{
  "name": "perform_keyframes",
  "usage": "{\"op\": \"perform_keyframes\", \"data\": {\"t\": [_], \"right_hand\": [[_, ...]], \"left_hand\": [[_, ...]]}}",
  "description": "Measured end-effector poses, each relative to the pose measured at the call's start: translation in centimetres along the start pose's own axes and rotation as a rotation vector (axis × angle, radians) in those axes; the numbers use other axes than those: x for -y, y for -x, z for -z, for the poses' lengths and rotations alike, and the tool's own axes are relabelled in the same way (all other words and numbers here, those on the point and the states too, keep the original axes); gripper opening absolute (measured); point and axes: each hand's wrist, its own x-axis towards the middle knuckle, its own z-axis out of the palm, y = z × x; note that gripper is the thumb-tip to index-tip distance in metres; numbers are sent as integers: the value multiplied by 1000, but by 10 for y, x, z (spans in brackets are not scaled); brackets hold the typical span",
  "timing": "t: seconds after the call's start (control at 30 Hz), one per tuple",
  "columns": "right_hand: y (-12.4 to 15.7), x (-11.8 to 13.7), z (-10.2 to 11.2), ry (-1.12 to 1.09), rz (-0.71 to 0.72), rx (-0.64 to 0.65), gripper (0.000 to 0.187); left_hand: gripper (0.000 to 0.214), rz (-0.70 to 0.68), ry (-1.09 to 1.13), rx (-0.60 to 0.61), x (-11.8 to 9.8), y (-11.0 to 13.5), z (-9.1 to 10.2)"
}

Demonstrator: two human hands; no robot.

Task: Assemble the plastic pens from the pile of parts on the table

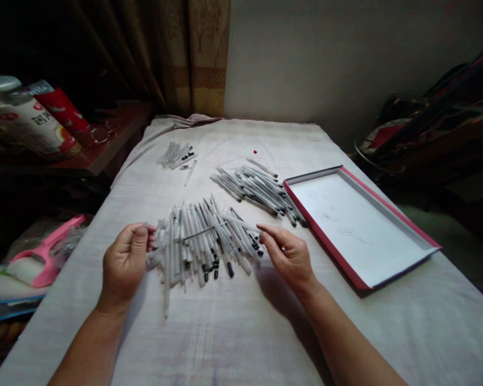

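Note:
A heap of pen parts (189, 236), mostly clear barrels with dark refills and black end pieces, lies between my hands on the white cloth. My right hand (290, 254), at the heap's right edge, pinches the end of a clear pen barrel (243, 222) that slants up to the left over the pile. At the left edge, my left hand (126, 254) is closed, thumb pressed to the fingers. Something small and greyish shows at its fingertips, too unclear to name. One thin dark refill (195, 235) lies across the top of the heap.
Behind the heap lies a pile of pens (253, 187) with black ends; a smaller group of clear barrels (175, 154) is further left. A shallow red-edged box lid (358, 225) sits at right. A tiny red piece (255, 151) lies far back. Left stand a jar (32, 123) and pink-handled item (48, 252).

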Motion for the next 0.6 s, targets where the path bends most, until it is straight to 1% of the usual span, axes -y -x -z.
{"op": "perform_keyframes", "data": {"t": [0.07, 0.1, 0.17, 0.23, 0.3, 0.47, 0.6], "right_hand": [[4, -2, -12, 135, 79, 25, 27], [6, -2, -17, 213, 111, 35, 29], [9, -2, -24, 361, 163, 63, 31], [11, -1, -27, 470, 210, 95, 33], [12, 1, -28, 534, 249, 125, 33], [14, 6, -29, 561, 257, 170, 31], [13, 4, -25, 469, 234, 138, 28]], "left_hand": [[30, -44, -160, -69, 1, -1, -1], [29, -88, -253, -67, 2, -1, 0], [26, -200, -401, -27, 7, -2, 2], [26, -296, -474, 10, 14, -2, 1], [30, -356, -519, 19, 19, -2, -3], [40, -410, -536, 66, 28, 0, -15], [37, -402, -493, 74, 31, 0, -16]]}}
